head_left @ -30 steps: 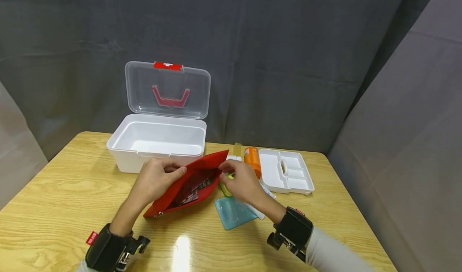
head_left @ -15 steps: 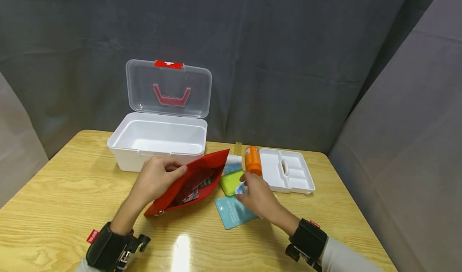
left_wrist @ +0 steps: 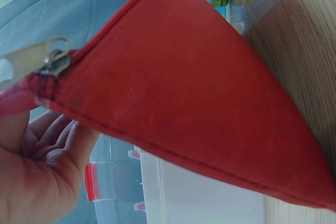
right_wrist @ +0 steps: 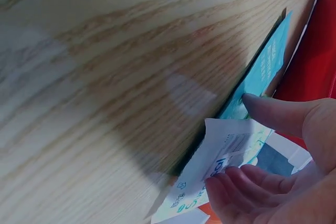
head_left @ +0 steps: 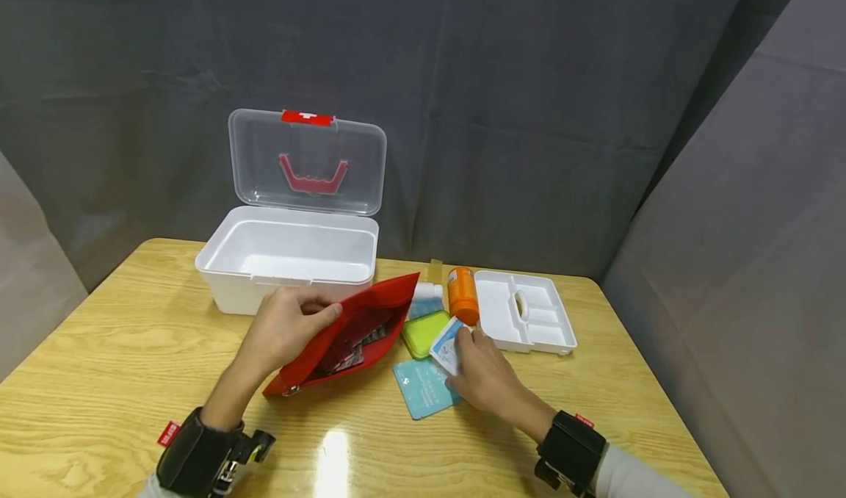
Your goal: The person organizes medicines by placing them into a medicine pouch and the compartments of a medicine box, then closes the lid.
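Observation:
My left hand (head_left: 287, 329) grips the upper left edge of a red zip pouch (head_left: 390, 292), tilted with its mouth wide. Shiny packets (head_left: 353, 357) show inside. In the left wrist view the pouch's zip pull (left_wrist: 31, 61) hangs beside the curled fingers. My right hand (head_left: 485, 373) holds a flat white-and-blue sachet (head_left: 445, 347) by its right side, fingertips on its printed face. Beneath it lies a teal packet (head_left: 423, 394), which the right thumb overlaps in the right wrist view. A yellow-green case (head_left: 423, 334) sits just beyond the sachet.
A white box (head_left: 225, 285) with its clear lid (head_left: 264, 160) raised stands behind the pouch. An orange bottle (head_left: 463, 296) and a white-capped item (head_left: 428, 291) lie at the back. To their right is a white compartment tray (head_left: 492, 314). Grey cloth (head_left: 529, 153) surrounds the table.
My right hand has left the pouch's right edge and moved right to the white-and-blue sachet, which has since shifted slightly. My left hand and the pouch stay in place.

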Action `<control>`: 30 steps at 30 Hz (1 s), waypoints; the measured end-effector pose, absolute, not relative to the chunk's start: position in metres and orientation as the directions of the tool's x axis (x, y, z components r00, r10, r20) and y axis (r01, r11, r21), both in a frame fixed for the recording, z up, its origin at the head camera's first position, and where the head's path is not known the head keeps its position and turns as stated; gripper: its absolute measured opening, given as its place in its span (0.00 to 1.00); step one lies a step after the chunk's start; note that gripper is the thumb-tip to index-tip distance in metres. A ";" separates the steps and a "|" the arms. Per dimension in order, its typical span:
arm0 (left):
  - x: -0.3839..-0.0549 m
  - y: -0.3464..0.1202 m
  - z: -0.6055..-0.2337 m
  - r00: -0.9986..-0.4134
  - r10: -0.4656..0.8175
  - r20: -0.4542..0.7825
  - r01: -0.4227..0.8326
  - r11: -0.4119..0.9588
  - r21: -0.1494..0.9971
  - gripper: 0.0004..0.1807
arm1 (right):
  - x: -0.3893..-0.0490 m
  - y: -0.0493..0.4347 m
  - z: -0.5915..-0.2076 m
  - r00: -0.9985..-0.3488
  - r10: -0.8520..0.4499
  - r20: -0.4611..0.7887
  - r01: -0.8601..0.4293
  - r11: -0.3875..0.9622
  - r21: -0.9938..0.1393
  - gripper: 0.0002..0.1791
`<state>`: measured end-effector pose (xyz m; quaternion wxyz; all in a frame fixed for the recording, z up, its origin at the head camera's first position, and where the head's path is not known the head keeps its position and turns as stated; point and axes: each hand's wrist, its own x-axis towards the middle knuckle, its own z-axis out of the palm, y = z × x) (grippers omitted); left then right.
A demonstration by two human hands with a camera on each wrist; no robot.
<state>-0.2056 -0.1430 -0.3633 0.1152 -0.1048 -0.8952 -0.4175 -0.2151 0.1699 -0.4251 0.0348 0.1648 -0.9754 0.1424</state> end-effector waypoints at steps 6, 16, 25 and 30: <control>-0.205 -0.143 -0.363 -0.953 0.093 0.290 0.282 0.630 0.724 0.06 | -0.216 0.170 -0.424 -0.941 -0.319 0.110 -0.337 0.904 -0.265 0.24; -0.206 -0.142 -0.364 -0.952 0.092 0.291 0.282 0.636 0.719 0.06 | -0.222 0.167 -0.397 -0.922 -0.346 0.172 -0.381 0.888 -0.256 0.12; -0.207 -0.142 -0.364 -0.953 0.092 0.288 0.279 0.633 0.722 0.06 | -0.230 0.171 -0.371 -0.926 -0.325 0.193 -0.365 0.900 -0.239 0.09; -0.207 -0.143 -0.364 -0.955 0.090 0.283 0.274 0.634 0.723 0.06 | -0.234 0.176 -0.361 -0.921 -0.329 0.208 -0.371 0.903 -0.217 0.10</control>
